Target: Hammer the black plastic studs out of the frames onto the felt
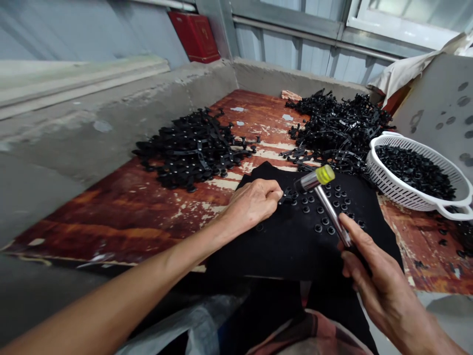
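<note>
Wrapping its fingers round the handle of a hammer [330, 209], the right hand [380, 271] in the head view held the tool above the black cloth [281, 251]. The index finger lay along the handle, and the hammer's yellow tip [325, 174] pointed right, while the opposite end of its head faced the left hand [254, 199]. That left hand was closed, its fingertips pinched on a small black jointed piece [286, 197] just beside the hammer's head; whether the piece rested on the cloth could not be told. Round black discs [320, 210] lay scattered over the cloth, mostly beneath and around the hammer. Under the cloth was a worn, red-brown bench [111, 207]. Beyond the left forearm, a heap of black jointed parts [195, 153] sat on it. Farther right, a second black heap [340, 128] lay beside a white slotted basket [391, 177] holding many small black pieces [416, 170].
</note>
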`<state>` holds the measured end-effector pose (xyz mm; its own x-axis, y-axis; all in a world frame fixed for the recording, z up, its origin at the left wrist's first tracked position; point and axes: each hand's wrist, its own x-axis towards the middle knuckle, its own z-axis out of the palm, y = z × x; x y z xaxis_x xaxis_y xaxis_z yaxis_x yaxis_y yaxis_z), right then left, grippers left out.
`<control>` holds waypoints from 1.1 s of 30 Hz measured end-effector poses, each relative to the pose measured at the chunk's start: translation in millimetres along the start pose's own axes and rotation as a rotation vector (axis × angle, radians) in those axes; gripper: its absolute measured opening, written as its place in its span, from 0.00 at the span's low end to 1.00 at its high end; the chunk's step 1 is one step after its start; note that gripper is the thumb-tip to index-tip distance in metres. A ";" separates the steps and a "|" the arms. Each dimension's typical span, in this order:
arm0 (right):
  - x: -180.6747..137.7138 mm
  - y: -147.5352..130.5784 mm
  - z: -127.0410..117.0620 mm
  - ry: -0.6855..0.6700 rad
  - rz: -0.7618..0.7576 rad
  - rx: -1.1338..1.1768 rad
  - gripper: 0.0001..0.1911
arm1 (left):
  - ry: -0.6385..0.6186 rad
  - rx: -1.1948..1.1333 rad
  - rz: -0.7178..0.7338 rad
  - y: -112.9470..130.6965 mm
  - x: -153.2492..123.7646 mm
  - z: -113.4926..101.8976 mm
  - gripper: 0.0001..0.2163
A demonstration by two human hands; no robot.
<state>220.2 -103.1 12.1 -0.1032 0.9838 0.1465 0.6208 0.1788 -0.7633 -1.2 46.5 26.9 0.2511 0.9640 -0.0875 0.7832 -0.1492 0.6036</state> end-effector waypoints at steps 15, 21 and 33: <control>20.2 -2.7 2.7 0.060 -0.332 -0.529 0.36 | -0.007 0.087 -0.016 3.2 0.2 0.2 0.10; 19.5 2.6 3.7 0.078 -0.303 -0.420 0.38 | -0.007 0.093 -0.007 1.9 1.5 0.3 0.10; 13.4 -0.7 2.8 0.162 -0.358 -0.422 0.40 | -0.002 0.127 0.002 2.5 2.7 -0.5 0.11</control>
<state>216.2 -89.9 12.8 -0.2648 0.8423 0.4695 0.8287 0.4477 -0.3358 1.1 48.8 28.5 0.2537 0.9633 -0.0877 0.8482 -0.1779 0.4989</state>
